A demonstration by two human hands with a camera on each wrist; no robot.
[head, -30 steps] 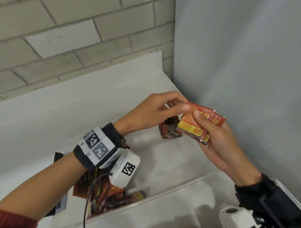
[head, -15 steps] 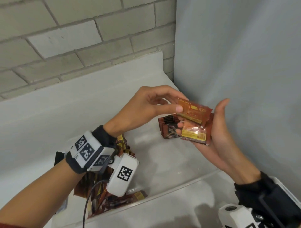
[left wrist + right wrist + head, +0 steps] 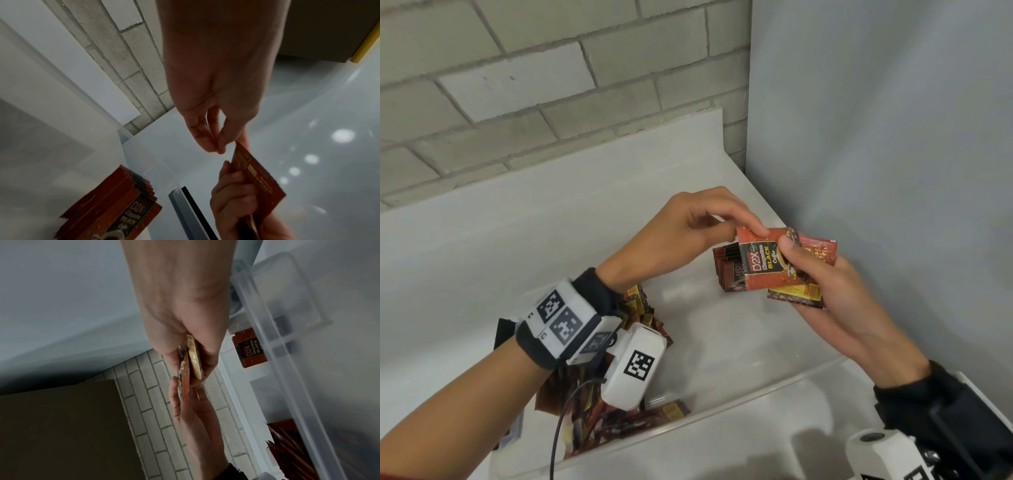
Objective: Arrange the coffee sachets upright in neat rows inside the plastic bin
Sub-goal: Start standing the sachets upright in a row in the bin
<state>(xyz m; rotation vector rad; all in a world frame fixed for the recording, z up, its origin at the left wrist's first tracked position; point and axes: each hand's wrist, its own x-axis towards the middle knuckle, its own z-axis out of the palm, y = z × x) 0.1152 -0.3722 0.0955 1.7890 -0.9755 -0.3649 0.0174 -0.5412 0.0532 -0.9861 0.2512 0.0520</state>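
Head view looks down from above — both wrist views sit close, sharing the upright sachet row [image 3: 115, 209].

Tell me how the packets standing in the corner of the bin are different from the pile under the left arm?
The corner row stands upright, packed face to face; the loose pile lies jumbled at all angles. The row sits at the plastic bin's far end, the pile at the near end. Both are red-brown coffee sachets.

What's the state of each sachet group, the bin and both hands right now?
Front sachet: printed face toward the camera, held above the bin, pinched by left hand at its top corner.
Back sachets: gripped in right hand.
Standing row: upright in the far corner of the bin.
Loose pile: jumbled, unsorted, at the near left.
Plastic bin: open, partly filled.
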